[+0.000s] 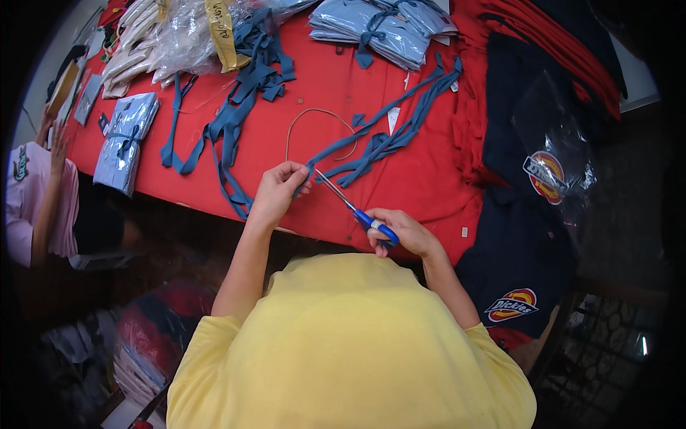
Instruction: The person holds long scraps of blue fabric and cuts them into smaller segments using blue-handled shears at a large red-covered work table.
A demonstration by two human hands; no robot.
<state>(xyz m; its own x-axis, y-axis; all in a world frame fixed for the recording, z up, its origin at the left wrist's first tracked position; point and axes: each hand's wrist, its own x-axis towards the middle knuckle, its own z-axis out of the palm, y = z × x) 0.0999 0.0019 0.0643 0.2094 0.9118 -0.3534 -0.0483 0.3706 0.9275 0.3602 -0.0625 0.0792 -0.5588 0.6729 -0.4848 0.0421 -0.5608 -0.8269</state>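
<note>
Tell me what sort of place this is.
Probably a garment workroom: the right hand holds blue-handled scissors, blue fabric strips lie on the red-covered table, and folded light-blue cloth is tied in bundles.

Blue-handled scissors (359, 214) I gripped, slim metal blades that slanted away from me and leftward, a narrow slate-blue fabric strip (336, 147) I pinched just beside the scissors' tips, its long slack that stretched beyond the scissors.

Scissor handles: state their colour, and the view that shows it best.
The scissor handles are blue, seen best in the head view.
</note>
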